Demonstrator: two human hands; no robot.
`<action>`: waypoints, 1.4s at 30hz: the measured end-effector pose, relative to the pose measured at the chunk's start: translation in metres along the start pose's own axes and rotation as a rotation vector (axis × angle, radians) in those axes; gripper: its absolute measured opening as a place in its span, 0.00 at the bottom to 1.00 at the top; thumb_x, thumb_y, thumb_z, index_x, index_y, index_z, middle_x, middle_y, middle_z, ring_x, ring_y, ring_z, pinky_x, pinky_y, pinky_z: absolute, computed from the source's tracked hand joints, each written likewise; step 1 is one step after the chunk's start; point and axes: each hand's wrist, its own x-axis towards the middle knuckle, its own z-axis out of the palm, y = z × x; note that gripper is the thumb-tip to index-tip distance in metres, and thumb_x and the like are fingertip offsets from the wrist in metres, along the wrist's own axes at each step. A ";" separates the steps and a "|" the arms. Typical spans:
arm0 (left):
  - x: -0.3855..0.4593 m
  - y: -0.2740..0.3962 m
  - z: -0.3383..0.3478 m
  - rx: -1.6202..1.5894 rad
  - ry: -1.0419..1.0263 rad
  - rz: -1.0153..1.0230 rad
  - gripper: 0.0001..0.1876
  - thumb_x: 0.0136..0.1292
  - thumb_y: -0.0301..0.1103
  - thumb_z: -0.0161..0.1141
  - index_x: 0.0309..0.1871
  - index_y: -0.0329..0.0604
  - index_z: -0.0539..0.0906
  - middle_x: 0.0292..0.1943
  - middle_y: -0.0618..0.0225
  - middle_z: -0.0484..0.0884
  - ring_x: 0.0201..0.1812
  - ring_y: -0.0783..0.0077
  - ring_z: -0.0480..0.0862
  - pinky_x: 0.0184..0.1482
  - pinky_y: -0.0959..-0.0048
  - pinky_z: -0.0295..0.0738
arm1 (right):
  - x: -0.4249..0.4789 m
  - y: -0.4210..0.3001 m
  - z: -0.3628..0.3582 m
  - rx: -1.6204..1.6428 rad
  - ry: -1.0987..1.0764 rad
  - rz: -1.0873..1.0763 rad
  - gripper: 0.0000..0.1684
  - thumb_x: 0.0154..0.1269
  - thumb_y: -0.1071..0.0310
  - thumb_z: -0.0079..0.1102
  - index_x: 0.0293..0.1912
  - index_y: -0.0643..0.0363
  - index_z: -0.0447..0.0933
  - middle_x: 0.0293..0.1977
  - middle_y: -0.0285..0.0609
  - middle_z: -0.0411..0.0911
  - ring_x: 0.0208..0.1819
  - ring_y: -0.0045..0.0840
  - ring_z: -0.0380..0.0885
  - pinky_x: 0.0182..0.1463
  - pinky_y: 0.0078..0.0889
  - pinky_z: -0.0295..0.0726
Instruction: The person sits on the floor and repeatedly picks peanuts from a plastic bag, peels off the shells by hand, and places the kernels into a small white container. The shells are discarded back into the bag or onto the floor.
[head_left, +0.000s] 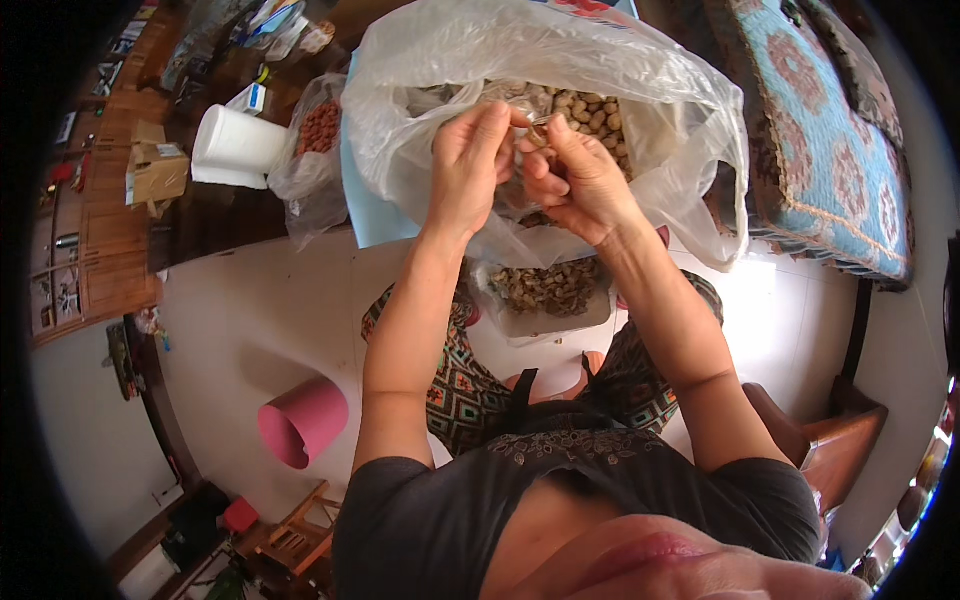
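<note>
My right hand (581, 176) pinches a brown peanut (538, 135), seemingly in its shell, between thumb and fingers. Thumb and forefinger of my left hand (472, 154) come together at the same peanut from the left; the fingers partly hide it. Both hands are above the mouth of a large translucent plastic bag (450, 45). Inside it, unshelled peanuts (592, 116) show behind my right hand. Below the bag, between my knees, stands a pale bin (555, 324) with broken peanut shells (551, 289) in it.
Left of the large bag, a clear plastic bag (296, 187) holds reddish shelled peanuts (319, 127). Beside it are a white paper roll (236, 146) and a cardboard box (157, 172). A pink cylindrical bin (307, 420) lies on the floor. At right is a blue patterned seat cover (832, 142).
</note>
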 end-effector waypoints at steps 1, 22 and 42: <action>-0.002 0.002 0.000 0.009 -0.023 -0.002 0.16 0.73 0.42 0.53 0.40 0.37 0.83 0.24 0.76 0.77 0.23 0.91 0.72 0.22 0.87 0.57 | 0.000 0.001 -0.001 -0.006 0.001 -0.004 0.23 0.70 0.49 0.56 0.38 0.63 0.78 0.25 0.33 0.76 0.19 0.14 0.60 0.22 0.19 0.61; -0.004 -0.001 0.009 -0.089 0.214 0.097 0.15 0.75 0.40 0.43 0.40 0.39 0.75 0.26 0.70 0.76 0.21 0.83 0.71 0.21 0.84 0.61 | -0.001 -0.006 0.006 -0.067 -0.088 0.007 0.17 0.74 0.64 0.47 0.46 0.69 0.77 0.31 0.39 0.79 0.25 0.15 0.67 0.22 0.15 0.61; -0.016 0.019 -0.014 0.547 -0.093 0.235 0.07 0.65 0.28 0.61 0.43 0.38 0.85 0.26 0.80 0.77 0.26 0.90 0.70 0.26 0.86 0.63 | -0.009 -0.011 0.010 -0.468 0.160 0.004 0.13 0.73 0.69 0.50 0.50 0.66 0.76 0.32 0.36 0.80 0.21 0.08 0.66 0.21 0.10 0.62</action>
